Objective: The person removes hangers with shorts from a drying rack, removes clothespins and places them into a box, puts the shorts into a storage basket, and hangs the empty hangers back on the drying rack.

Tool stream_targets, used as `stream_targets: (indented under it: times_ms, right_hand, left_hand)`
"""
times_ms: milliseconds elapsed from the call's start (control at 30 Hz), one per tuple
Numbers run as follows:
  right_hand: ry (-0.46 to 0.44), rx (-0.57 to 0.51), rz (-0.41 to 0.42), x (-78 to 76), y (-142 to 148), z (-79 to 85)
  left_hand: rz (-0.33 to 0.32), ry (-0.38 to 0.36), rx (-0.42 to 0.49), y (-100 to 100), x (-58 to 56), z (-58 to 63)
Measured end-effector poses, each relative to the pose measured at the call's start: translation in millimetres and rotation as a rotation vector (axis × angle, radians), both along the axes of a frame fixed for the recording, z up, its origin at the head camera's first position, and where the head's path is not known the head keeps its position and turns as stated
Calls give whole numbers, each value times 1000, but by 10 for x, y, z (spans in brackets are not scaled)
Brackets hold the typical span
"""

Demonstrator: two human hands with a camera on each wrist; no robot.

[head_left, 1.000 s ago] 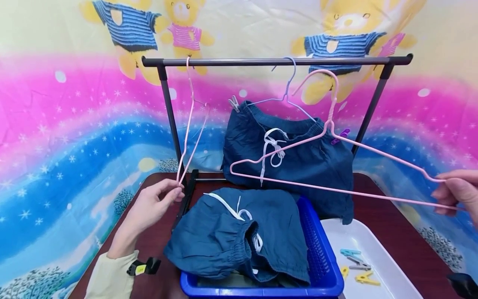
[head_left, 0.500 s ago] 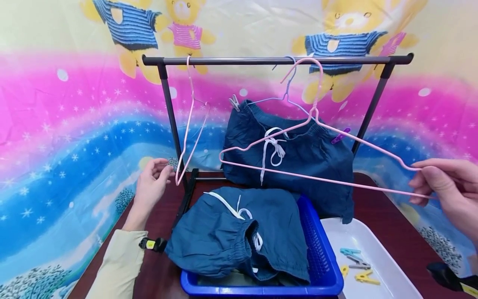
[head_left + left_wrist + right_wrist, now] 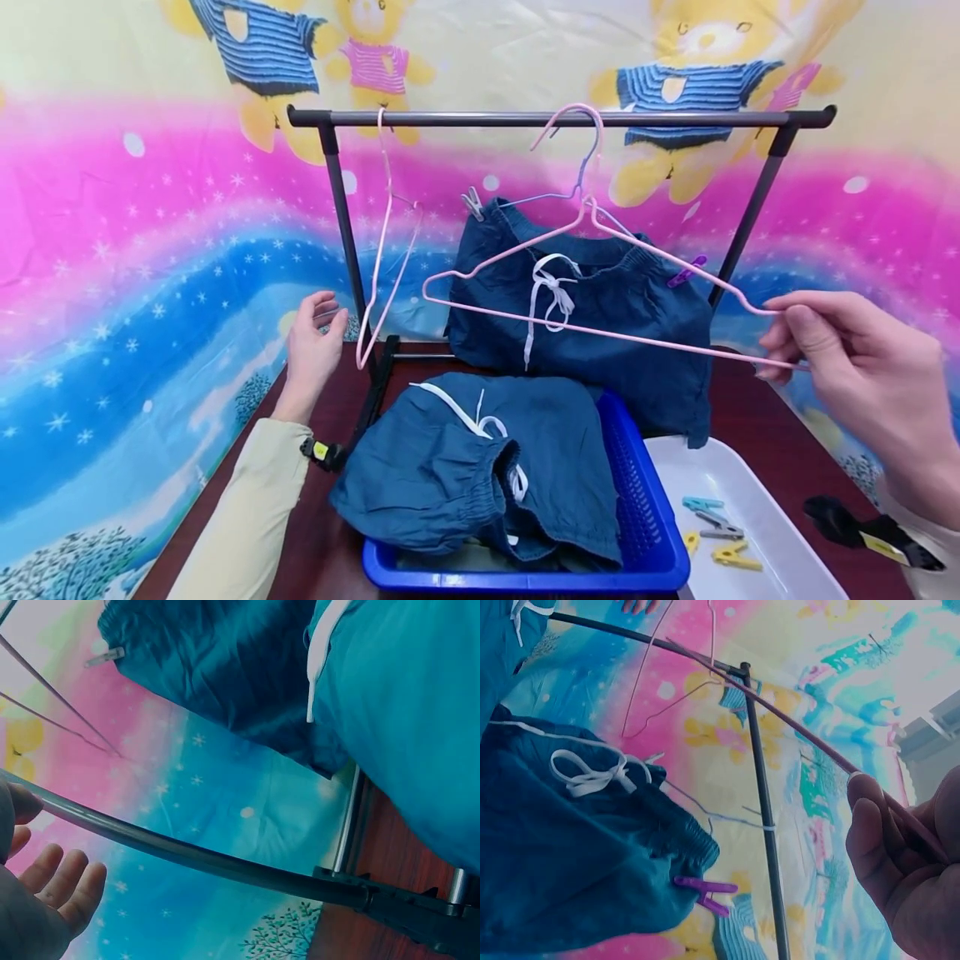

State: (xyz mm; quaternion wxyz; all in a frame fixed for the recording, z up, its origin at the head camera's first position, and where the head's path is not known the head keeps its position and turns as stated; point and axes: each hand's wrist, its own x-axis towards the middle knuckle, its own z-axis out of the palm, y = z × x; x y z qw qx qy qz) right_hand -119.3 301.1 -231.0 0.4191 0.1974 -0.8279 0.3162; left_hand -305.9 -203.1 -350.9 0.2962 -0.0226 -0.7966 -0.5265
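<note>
My right hand point(image 3: 855, 367) grips one end of a pink hanger point(image 3: 637, 337), raised in front of the rack with its hook level with the rail. No clothes are on it. Left of the rack, my left hand point(image 3: 315, 354) is up with loosely bent fingers, holding nothing, a little apart from a second pink hanger point(image 3: 381, 242) on the rail. Behind the held hanger, dark blue shorts point(image 3: 652, 392) hang from a bluish-purple hanger point(image 3: 581, 171), with a whitish clothespin point(image 3: 472, 202) and a purple clothespin point(image 3: 686, 272) at the waistband.
A black clothes rack point(image 3: 465, 118) stands on the dark red table point(image 3: 330, 533). In front is a blue basket point(image 3: 637, 467) with more dark blue shorts point(image 3: 420, 483). At right, a white tray point(image 3: 757, 483) holds several clothespins point(image 3: 737, 557). A patterned cloth hangs behind.
My left hand has let go of the hanging pink hanger and drawn up and left of it. My right hand has carried its hanger left and upward across the hanging shorts.
</note>
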Motion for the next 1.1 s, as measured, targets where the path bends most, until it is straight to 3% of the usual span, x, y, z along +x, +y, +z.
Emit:
stream_targets:
  times_ms: [233,500,733,1100]
  right_hand:
    - [-1,58,-22,-61,-183,110]
    - [31,59,49,-226,-328,208]
    - [80,33,94,-396,-411,286]
    - [109,41,99,-563,-540,323]
  left_hand:
    - [8,-28,16,55,-172,-10]
    - [28,2,43,91,-358,-86]
    - [17,32,76,138,-427,-86]
    - [29,2,46,153,-458,-38]
